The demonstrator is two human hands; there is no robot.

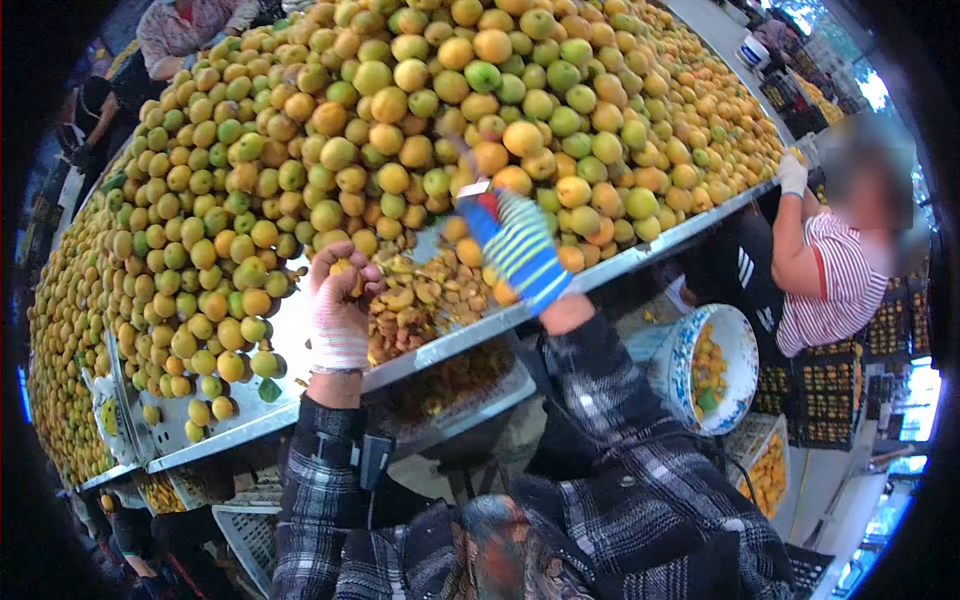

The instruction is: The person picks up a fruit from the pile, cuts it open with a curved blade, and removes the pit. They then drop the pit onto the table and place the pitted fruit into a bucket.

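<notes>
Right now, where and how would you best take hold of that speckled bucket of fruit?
I'd grip the bucket by its rim, at two opposite sides, coming from above. Its round mouth faces up toward the camera, and the fruit sits inside, leaving the lip free. The co-worker is close on one side. I can't make out a handle.

Fruit-sorting or processing workplace: long metal table [165, 455] heaped with fruit [400, 75], stacked crates [828, 400], several workers.
</notes>
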